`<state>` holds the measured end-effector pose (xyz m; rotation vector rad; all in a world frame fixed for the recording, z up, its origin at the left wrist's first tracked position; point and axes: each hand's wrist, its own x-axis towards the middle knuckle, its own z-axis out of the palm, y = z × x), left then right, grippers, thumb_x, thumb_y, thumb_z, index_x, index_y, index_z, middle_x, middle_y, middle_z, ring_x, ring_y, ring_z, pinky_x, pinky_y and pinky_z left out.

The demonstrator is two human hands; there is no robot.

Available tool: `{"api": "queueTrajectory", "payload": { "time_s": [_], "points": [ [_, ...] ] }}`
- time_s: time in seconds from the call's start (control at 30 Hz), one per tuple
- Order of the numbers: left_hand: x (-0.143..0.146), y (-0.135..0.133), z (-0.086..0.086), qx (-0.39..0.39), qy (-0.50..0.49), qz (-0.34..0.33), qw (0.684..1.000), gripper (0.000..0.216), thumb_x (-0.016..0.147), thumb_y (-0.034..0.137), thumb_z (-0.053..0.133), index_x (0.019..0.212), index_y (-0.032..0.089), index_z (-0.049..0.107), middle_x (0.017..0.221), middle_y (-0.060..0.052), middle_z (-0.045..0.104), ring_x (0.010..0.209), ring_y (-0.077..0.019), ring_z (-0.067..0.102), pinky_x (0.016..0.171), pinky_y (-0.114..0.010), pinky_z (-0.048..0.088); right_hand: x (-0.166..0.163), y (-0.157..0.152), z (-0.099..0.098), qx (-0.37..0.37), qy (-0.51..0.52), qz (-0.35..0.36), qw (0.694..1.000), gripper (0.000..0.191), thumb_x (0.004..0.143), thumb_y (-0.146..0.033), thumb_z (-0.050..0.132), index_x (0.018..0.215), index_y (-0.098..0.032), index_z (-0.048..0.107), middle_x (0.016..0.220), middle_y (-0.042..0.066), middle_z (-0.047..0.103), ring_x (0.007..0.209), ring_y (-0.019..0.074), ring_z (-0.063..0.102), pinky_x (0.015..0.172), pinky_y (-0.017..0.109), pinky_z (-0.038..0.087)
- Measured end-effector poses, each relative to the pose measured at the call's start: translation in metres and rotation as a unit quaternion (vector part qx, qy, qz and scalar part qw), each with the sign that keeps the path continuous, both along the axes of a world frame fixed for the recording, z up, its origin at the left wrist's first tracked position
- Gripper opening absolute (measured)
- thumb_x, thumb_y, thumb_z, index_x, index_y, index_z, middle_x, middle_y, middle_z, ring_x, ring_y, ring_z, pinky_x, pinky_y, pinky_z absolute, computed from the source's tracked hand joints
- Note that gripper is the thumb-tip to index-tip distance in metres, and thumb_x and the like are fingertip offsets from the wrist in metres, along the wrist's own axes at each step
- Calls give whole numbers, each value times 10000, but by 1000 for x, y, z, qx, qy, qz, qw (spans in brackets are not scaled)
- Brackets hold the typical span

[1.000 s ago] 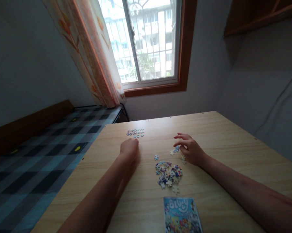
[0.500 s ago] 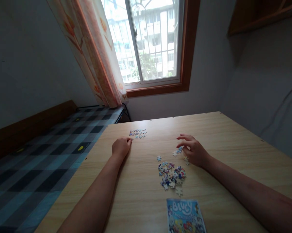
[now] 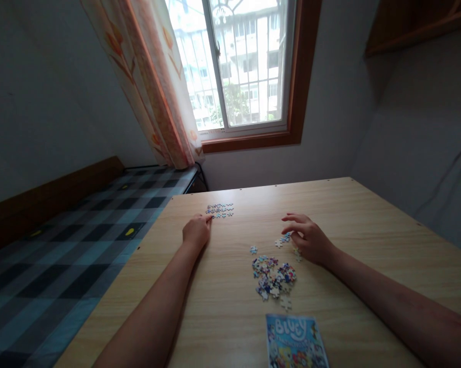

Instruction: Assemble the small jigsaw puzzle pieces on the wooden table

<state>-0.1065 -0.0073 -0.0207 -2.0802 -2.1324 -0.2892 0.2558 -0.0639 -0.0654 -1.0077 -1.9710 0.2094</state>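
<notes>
My left hand (image 3: 197, 231) is closed, thumb and forefinger pinched at the left end of the nearest row of puzzle pieces (image 3: 220, 209) on the table's far left. A puzzle piece seems to be in the pinch, mostly hidden by the fingers. To the right, my right hand (image 3: 308, 239) hovers low with its fingers apart and nothing in them. Under and beside it lie several loose pieces (image 3: 284, 238), partly hidden by the hand. Closer to me is a jumbled heap of puzzle pieces (image 3: 273, 277), and a single light-blue piece (image 3: 253, 250) lies just beyond it.
A blue picture card or packet lettered "Bluey" (image 3: 296, 342) lies at the front of the wooden table (image 3: 223, 317). Left of the table stands a bed with a checked cover (image 3: 58, 255). A window (image 3: 249, 66) and curtain (image 3: 154, 76) are behind.
My left hand has shifted slightly forward and right, its fingertips now at the end of the nearest row. The right hand keeps its pose. The whole view has shifted a little.
</notes>
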Motion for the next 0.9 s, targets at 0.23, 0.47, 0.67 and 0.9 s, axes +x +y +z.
{"api": "queueTrajectory", "payload": {
  "time_s": [0.23, 0.47, 0.67, 0.9],
  "points": [
    [3, -2, 5, -8, -7, 2, 1000, 387, 983, 377, 420, 1181, 291, 741, 1095, -79, 694, 889, -222, 676, 722, -288, 497, -1, -1, 2, -1, 7, 2, 1000, 347, 740, -31, 505, 832, -253, 756, 1156, 64, 707, 1214, 277, 571, 1037, 513, 464],
    [5, 0, 3, -9, -12, -3, 1000, 387, 981, 381, 423, 1164, 284, 750, 1089, -81, 699, 896, -224, 679, 736, -289, 498, -2, -2, 2, -5, 15, -1, 1000, 342, 746, -35, 513, 821, -262, 759, 1153, 57, 707, 1228, 275, 563, 1047, 507, 455],
    [-15, 5, 3, 114, -131, 36, 984, 400, 954, 287, 434, 1224, 211, 719, 1153, -99, 705, 1020, -223, 660, 895, -281, 499, 0, 0, 0, -5, 2, -1, 1000, 328, 770, -47, 513, 838, -254, 759, 1167, 65, 701, 1243, 278, 553, 1052, 519, 449],
    [-40, 16, -2, 154, -342, 148, 915, 391, 910, 303, 461, 1153, 149, 726, 1117, -119, 744, 1013, -238, 681, 853, -287, 503, 0, 1, 0, -16, 22, -23, 999, 329, 778, -57, 510, 844, -258, 762, 1144, 65, 707, 1214, 275, 573, 1042, 515, 459]
  ]
}}
